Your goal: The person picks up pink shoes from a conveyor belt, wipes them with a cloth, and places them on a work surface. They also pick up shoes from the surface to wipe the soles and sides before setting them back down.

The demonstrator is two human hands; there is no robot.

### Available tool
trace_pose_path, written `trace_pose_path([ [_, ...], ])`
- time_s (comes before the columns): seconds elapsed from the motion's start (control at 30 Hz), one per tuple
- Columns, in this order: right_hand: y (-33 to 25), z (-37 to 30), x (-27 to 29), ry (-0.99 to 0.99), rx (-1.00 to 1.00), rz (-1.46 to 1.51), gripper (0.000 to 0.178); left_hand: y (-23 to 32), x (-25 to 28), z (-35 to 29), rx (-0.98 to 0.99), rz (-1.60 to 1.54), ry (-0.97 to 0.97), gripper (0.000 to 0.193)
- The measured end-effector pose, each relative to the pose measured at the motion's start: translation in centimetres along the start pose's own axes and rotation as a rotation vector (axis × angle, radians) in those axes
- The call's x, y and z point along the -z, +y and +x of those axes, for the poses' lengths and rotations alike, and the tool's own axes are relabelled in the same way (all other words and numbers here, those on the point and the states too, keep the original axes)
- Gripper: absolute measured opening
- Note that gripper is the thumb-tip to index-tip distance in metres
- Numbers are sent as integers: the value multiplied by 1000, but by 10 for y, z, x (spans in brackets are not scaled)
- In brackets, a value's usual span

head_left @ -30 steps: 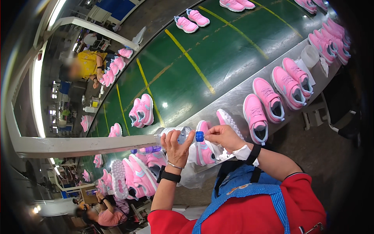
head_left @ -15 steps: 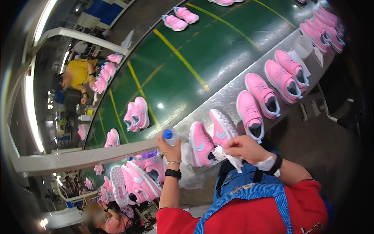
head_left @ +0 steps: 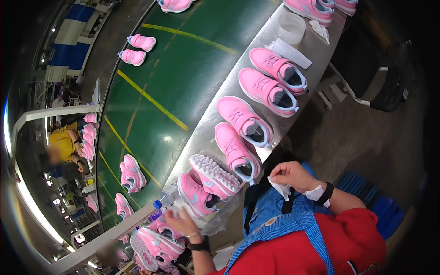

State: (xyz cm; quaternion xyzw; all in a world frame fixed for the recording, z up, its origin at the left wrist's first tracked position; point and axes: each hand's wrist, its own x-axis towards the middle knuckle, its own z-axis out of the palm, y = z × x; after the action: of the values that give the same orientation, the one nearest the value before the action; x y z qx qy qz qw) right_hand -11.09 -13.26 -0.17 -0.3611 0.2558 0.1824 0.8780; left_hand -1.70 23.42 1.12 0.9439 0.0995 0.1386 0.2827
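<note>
My right hand (head_left: 295, 177) pinches a small white cloth or tissue (head_left: 280, 189) above my blue apron, apart from the shoes. My left hand (head_left: 183, 223) has its fingers apart and holds nothing. It is just beside a clear plastic bottle with a blue cap (head_left: 157, 204) at the near end of the metal ledge. Between the hands is a pink shoe (head_left: 196, 195) with light blue marks. Leaning against it is its mate (head_left: 214, 176), tipped to show a white sole. Farther along, a pink strap shoe (head_left: 237, 150) stands next to another (head_left: 245, 120).
A green conveyor belt (head_left: 183, 59) with yellow lines carries pink pairs beyond the steel ledge (head_left: 201, 137). A white frame bar (head_left: 110, 238) crosses near my left hand. More shoes, a white tub (head_left: 291, 28) and a black chair (head_left: 389, 89) are at right. A co-worker in yellow (head_left: 64, 140) is across.
My left hand has come off the bottle. My right hand, with the white cloth, has moved away from the tipped shoe. The view has turned, shifting the shoes left in the picture.
</note>
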Motion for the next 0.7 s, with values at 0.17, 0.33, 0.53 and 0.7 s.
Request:
trace_pose_path([
  [0.17,-4,14,22,32,53,-125,10,175,-88,-65,-582,77,-710,40],
  [0.33,-2,25,27,15,96,-174,11,153,-120,-81,-354,158,-691,23],
  [0.53,5,43,12,-6,99,-289,11,131,-105,-100,10,-194,-655,37],
  [0.7,10,61,0,-6,102,-414,10,132,-112,-107,93,-239,-506,39],
])
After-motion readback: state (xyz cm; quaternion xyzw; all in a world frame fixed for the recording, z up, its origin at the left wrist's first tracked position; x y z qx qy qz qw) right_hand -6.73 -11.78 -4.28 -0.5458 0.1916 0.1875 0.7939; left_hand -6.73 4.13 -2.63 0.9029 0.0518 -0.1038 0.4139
